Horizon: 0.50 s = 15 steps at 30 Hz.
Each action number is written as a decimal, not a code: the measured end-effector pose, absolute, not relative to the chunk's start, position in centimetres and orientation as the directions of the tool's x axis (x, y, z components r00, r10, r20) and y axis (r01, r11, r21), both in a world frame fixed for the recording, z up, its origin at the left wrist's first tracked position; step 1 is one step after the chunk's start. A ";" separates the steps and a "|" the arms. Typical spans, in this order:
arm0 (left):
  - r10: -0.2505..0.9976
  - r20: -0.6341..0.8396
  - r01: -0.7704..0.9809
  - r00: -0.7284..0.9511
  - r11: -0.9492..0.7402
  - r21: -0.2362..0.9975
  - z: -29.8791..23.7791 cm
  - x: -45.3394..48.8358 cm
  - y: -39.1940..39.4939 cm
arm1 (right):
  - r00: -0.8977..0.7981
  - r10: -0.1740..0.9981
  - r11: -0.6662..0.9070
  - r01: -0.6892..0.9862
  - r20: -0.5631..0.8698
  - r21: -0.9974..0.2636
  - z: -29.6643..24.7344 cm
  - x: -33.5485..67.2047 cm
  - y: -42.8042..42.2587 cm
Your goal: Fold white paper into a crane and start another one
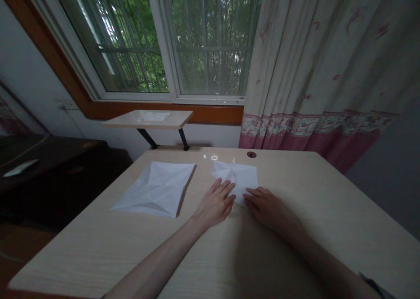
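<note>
A folded sheet of white paper (pixel 246 175) lies on the table, its near end narrowing between my hands. My left hand (pixel 215 204) rests on the paper's left side, fingers stretched out and slightly spread. On the lower right edge, my right hand (pixel 266 208) touches the paper with its fingertips, fingers extended and a little bent. Its thumb is hard to make out. To the left, apart from both hands, a larger creased white sheet (pixel 160 187) lies opened out, with its right edge lifted a little off the surface.
The pale wooden table (pixel 308 181) has a round cable hole (pixel 251 154) near its back edge. A small raised shelf (pixel 131 122) on black legs bears white paper (pixel 155 116). Behind are a barred window and a long curtain (pixel 295 71). A dark cabinet stands at left.
</note>
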<state>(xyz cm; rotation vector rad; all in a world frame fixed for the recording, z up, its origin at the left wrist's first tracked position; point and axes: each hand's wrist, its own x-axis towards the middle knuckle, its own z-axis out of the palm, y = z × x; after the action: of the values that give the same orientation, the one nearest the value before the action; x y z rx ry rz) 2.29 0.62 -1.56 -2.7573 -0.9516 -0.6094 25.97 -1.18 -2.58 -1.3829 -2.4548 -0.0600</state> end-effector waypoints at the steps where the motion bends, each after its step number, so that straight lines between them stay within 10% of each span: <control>1: 0.566 0.423 0.631 0.707 -0.776 -0.017 -1.6 2.3 0.6 | -0.482 0.825 0.533 0.837 0.293 -0.122 -2.6 25.9 -1.2; 15: 0.652 0.353 0.668 0.671 -0.738 0.094 -1.5 2.1 0.6 | -0.604 0.757 0.629 0.777 0.249 -0.028 -1.2 25.3 -2.4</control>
<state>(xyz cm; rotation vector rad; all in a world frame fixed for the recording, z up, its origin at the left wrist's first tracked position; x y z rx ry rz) 2.12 0.64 -1.52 -2.8320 -1.1192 -0.5725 25.31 -2.41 -1.20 -1.2539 -2.6150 -0.1208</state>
